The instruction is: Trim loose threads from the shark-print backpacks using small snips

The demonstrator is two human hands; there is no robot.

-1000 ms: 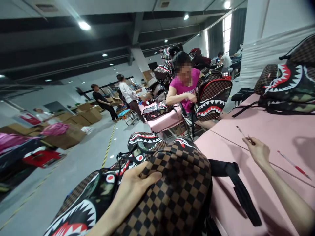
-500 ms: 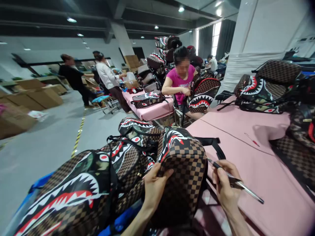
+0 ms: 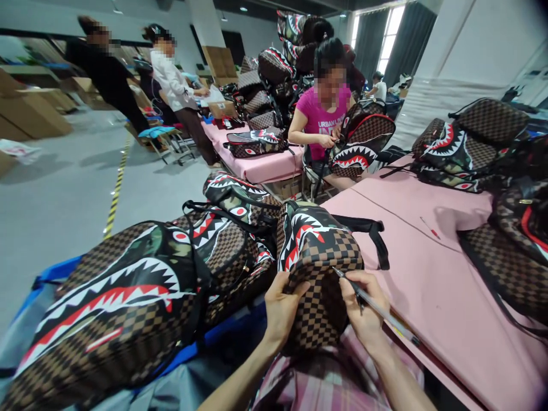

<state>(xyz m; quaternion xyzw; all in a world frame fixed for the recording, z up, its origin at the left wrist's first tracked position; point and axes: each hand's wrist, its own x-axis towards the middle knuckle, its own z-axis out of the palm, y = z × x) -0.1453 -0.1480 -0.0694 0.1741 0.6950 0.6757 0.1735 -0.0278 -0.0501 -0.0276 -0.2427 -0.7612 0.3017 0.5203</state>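
Note:
A brown checkered backpack with a shark-mouth print stands on my lap at the edge of the pink table. My left hand grips its left side, fingers curled on the fabric. My right hand rests against its right side and pinches a thin silver pen, whose tip points at the bag's checkered panel. A black strap of the bag lies on the table behind it.
Several more shark-print backpacks are piled at my left over a blue bin. Other bags lie at the table's far right. A person in a pink shirt handles a bag ahead. Two people stand farther back near cardboard boxes. A red pen lies on the table.
My right hand lifted the pen off the table and brought it to the bag. The view dropped lower, and both hands now hold the bag closer to me.

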